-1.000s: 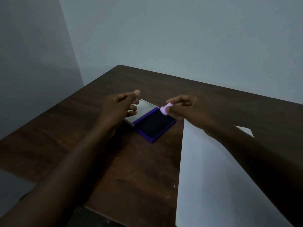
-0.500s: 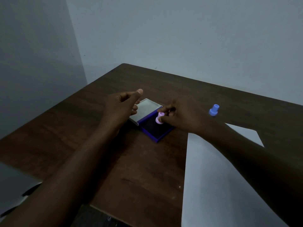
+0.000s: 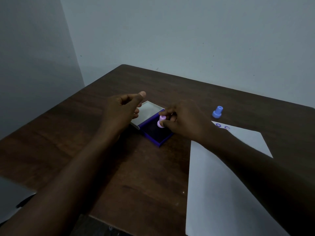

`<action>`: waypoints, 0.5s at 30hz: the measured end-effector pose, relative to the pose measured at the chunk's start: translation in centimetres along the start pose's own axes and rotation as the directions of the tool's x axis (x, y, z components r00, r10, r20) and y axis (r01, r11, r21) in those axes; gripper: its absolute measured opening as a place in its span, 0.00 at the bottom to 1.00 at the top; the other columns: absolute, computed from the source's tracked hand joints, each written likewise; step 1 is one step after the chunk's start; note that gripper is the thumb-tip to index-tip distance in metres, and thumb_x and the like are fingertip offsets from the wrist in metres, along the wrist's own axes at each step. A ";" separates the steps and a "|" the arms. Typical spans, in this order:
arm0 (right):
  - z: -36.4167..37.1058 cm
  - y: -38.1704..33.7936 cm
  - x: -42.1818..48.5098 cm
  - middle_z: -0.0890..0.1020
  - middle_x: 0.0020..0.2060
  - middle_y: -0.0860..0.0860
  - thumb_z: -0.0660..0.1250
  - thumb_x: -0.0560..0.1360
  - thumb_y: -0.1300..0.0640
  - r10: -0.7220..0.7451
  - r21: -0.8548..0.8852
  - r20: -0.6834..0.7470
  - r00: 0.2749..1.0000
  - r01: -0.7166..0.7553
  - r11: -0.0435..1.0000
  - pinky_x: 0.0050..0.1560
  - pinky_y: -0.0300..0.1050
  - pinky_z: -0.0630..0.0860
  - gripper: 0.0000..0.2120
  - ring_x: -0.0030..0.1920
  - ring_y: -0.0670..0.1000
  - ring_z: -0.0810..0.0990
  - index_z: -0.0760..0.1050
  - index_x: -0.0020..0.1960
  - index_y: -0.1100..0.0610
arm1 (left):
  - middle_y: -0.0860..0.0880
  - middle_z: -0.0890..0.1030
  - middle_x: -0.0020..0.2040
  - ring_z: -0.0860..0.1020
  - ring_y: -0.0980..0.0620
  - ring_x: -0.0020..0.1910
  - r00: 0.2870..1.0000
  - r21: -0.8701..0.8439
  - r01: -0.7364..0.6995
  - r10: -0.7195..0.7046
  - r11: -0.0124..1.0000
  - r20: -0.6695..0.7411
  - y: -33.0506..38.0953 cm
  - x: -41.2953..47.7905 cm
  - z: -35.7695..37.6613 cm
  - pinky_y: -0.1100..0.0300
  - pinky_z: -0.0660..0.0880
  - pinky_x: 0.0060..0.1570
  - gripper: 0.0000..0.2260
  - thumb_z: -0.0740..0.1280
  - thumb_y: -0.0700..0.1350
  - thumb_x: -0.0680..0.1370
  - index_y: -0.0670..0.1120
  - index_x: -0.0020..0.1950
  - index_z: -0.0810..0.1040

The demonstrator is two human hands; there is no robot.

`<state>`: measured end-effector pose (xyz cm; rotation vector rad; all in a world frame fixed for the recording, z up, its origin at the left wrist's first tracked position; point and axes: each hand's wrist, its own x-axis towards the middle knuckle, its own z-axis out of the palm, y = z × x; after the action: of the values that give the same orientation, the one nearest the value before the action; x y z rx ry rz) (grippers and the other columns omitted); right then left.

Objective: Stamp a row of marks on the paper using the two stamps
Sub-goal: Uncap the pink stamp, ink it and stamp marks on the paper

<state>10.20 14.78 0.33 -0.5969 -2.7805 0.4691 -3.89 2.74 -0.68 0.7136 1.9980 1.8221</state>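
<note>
The right hand point(image 3: 185, 120), at frame centre, pinches the pink stamp point(image 3: 161, 122) upright on the dark pad of the open purple ink pad point(image 3: 156, 132); its face is hidden. The left hand point(image 3: 122, 110) hovers loosely curled, holding nothing, covering part of the lid. At right, the blue stamp point(image 3: 217, 112) stands above the paper point(image 3: 221, 193), where 2 blue marks point(image 3: 222, 126) are too small to read.

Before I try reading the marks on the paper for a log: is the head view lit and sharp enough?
Head view: dim, bluish light, no glare; the two marks on the paper show as small dark rings, too small to read. The right hand and pink stamp on the ink pad are slightly soft. Table edges slant, wide-angle.
</note>
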 end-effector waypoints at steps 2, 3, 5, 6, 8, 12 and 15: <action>0.1 0.0 0.0 0.85 0.48 0.48 0.70 0.74 0.51 0.003 0.003 -0.005 1.000 -0.003 1.000 0.35 0.26 0.61 0.13 0.34 0.36 0.72 0.82 0.58 0.53 | 0.53 0.81 0.41 0.80 0.56 0.40 1.000 -0.002 -0.001 0.001 1.000 -0.005 0.0 0.0 0.0 0.57 0.81 0.45 0.13 0.69 0.54 0.75 0.47 0.52 0.83; 0.2 0.0 0.0 0.85 0.48 0.48 0.70 0.74 0.51 0.003 0.006 -0.010 1.000 -0.003 1.000 0.35 0.27 0.62 0.13 0.34 0.36 0.72 0.82 0.58 0.53 | 0.53 0.81 0.41 0.80 0.56 0.40 1.000 -0.001 -0.001 0.001 1.000 -0.005 0.0 0.0 0.0 0.57 0.81 0.46 0.13 0.69 0.54 0.75 0.47 0.52 0.83; 0.3 0.1 0.0 0.85 0.48 0.49 0.71 0.74 0.51 0.006 0.017 -0.015 1.000 -0.006 1.000 0.36 0.27 0.63 0.13 0.35 0.36 0.72 0.82 0.57 0.53 | 0.52 0.81 0.41 0.80 0.56 0.41 1.000 0.008 -0.003 0.003 1.000 -0.004 0.1 0.0 0.0 0.57 0.81 0.46 0.13 0.69 0.54 0.75 0.47 0.53 0.82; 0.4 0.1 0.0 0.85 0.48 0.49 0.71 0.74 0.52 0.010 0.022 -0.016 1.000 -0.009 1.000 0.36 0.27 0.63 0.12 0.35 0.36 0.72 0.82 0.57 0.53 | 0.52 0.81 0.41 0.80 0.56 0.41 1.000 0.009 -0.002 0.002 1.000 -0.006 0.1 0.0 0.0 0.57 0.81 0.46 0.13 0.69 0.54 0.75 0.47 0.53 0.82; 0.4 0.1 -0.1 0.84 0.47 0.47 0.71 0.74 0.52 0.016 0.028 -0.022 1.000 -0.015 0.999 0.36 0.26 0.64 0.12 0.35 0.36 0.72 0.82 0.56 0.53 | 0.52 0.82 0.41 0.80 0.55 0.41 1.000 0.004 -0.001 0.001 1.000 -0.009 0.0 0.0 0.0 0.57 0.81 0.45 0.14 0.69 0.54 0.75 0.46 0.53 0.83; 0.0 -0.2 -0.2 0.78 0.43 0.43 0.70 0.75 0.51 0.033 -0.011 -0.011 0.999 -0.033 0.999 0.36 0.27 0.62 0.13 0.35 0.36 0.71 0.81 0.57 0.53 | 0.51 0.83 0.44 0.81 0.55 0.43 1.000 0.019 -0.008 0.008 1.000 0.003 0.1 -0.1 0.1 0.57 0.81 0.45 0.13 0.69 0.55 0.75 0.48 0.52 0.83; -0.2 -0.7 -0.1 0.83 0.47 0.47 0.71 0.74 0.52 0.074 0.005 0.005 0.997 -0.074 0.997 0.39 0.33 0.66 0.12 0.37 0.39 0.73 0.82 0.56 0.52 | 0.52 0.83 0.44 0.82 0.54 0.45 0.999 0.044 -0.002 0.000 0.999 0.032 0.2 -0.3 0.0 0.56 0.80 0.47 0.13 0.68 0.56 0.75 0.49 0.52 0.82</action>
<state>10.10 14.18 0.81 -0.6998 -2.7686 0.4933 -3.60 2.63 -0.46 0.7518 2.0238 1.7609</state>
